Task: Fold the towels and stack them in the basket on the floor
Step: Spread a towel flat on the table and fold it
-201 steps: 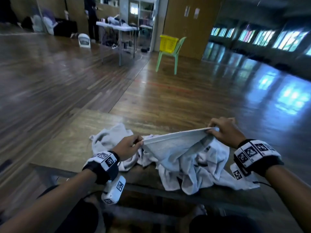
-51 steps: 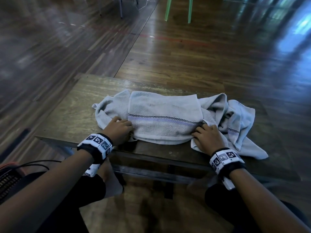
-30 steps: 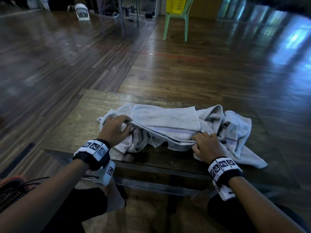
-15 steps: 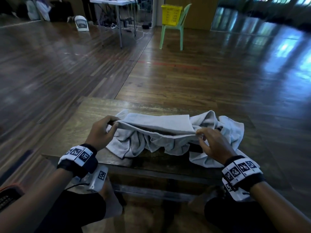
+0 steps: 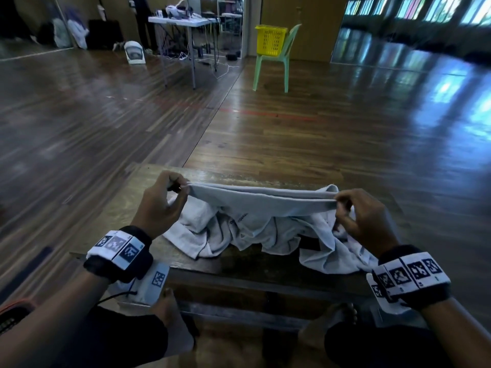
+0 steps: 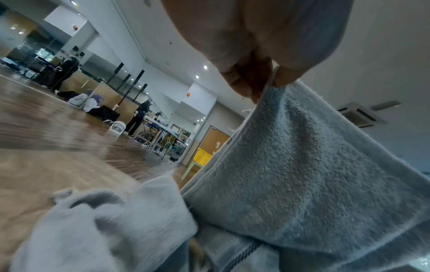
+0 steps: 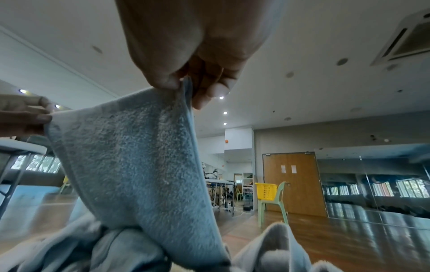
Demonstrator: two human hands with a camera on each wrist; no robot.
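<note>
A pale grey towel (image 5: 260, 203) is stretched between my two hands above a low wooden table (image 5: 125, 208). My left hand (image 5: 178, 187) pinches its left corner and my right hand (image 5: 342, 201) pinches its right corner. The lower part of the towel hangs down onto a crumpled heap of other grey towels (image 5: 332, 248) on the table. In the left wrist view the thumb and fingers of the left hand (image 6: 267, 81) nip the towel (image 6: 302, 174) hem. In the right wrist view the right hand (image 7: 186, 86) holds the towel (image 7: 130, 165) by its corner.
A yellow basket (image 5: 270, 39) stands on a green plastic chair (image 5: 273, 67) far across the wooden floor. A white folding table (image 5: 183, 22) with gear stands at the back. An orange-edged object (image 5: 10, 312) shows at the lower left by my knee.
Both hands have raised the towel's upper edge off the table and pulled it taut between them. The head view has tilted up, showing more of the room.
</note>
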